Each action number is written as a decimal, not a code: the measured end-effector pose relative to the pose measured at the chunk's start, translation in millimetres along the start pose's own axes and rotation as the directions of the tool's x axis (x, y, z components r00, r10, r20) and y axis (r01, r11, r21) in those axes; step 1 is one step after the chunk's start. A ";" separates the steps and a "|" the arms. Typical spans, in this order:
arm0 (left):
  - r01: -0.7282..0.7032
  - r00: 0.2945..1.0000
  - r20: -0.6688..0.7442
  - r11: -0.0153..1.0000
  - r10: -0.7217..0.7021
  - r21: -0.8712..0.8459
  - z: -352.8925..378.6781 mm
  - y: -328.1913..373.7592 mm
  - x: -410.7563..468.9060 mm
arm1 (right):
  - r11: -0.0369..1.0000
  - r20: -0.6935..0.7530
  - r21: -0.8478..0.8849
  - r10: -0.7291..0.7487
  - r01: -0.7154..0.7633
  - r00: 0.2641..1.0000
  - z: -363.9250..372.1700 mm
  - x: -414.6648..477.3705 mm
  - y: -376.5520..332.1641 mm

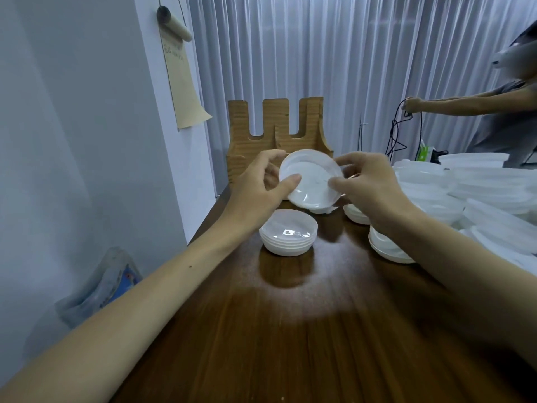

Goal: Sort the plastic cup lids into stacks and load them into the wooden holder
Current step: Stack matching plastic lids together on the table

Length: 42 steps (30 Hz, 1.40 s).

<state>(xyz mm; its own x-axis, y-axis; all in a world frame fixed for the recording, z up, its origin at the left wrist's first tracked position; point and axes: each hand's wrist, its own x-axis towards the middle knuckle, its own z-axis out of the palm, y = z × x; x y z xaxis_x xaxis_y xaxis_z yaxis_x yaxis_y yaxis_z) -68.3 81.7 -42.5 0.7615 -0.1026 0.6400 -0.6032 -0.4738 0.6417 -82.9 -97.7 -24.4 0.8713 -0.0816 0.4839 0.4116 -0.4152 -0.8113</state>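
Lid (312, 178) tilted in the air, just before holder (241, 146); pinched at left rim by left hand (255, 190), at right rim by right hand (369, 184), thumbs on near face; below, on table (290, 330), stack (287, 235); more stacks (386, 248) under right wrist; pile (479, 187) far right.

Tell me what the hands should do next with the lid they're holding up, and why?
Probably lower it onto the short stack just below. The left hand and the right hand pinch the lid by its rim above the table, and that stack looks about the same size. The wooden holder stands farther back, so stacking likely comes first.
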 end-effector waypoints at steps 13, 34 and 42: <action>0.258 0.965 0.011 0.960 -0.261 0.107 -9.0 -12.2 1.7 | 0.889 0.374 -0.362 -0.136 0.280 0.917 15.1 -15.6 -5.9; 0.441 0.871 0.143 0.876 -0.471 0.195 -8.2 -20.0 0.1 | 0.911 0.441 -0.354 -0.037 0.211 0.897 40.4 -25.1 -1.6; 0.564 0.771 0.210 0.797 -0.602 0.214 -9.7 -16.9 0.7 | 0.922 0.457 -0.337 -0.016 0.190 0.889 36.7 -24.8 -1.0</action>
<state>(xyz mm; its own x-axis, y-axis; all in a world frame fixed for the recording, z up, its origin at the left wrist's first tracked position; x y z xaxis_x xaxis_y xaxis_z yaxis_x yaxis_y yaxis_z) -59.8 98.1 -48.8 0.9996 0.0224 0.0186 -0.0006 -0.6227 0.7824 -95.1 -62.0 -47.7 0.8903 0.3481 0.2937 0.4551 -0.7040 -0.5452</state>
